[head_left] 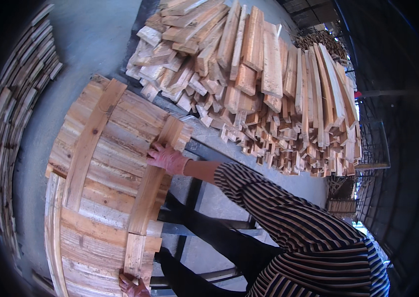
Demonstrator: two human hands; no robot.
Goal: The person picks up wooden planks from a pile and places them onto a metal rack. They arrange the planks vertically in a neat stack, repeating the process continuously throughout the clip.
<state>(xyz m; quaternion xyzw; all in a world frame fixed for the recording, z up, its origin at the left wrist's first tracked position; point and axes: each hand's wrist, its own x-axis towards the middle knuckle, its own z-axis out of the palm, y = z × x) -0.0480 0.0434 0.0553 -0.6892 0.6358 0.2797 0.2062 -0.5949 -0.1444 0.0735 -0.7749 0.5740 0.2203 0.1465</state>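
A slatted wooden panel [105, 185] of boards laid side by side stretches out before me. One long crosswise plank [90, 143] lies over its far side, and another plank [150, 193] over its near side. My right hand [169, 159], in a pink glove, grips the near plank with its fingers curled over it. End to end with that plank sits a shorter plank [134, 252]. At its lower end is my left hand [132, 286], also gloved, its fingers bent against the wood; the picture's edge cuts off part of this hand.
A large heap of loose wooden slats [249, 74] rises to my right. Stacked boards [21, 104] stand along the far left rim. Dark metal frame bars [192, 198] run under the panel beside my legs [219, 237]. Grey concrete floor [90, 39] shows between the stacks.
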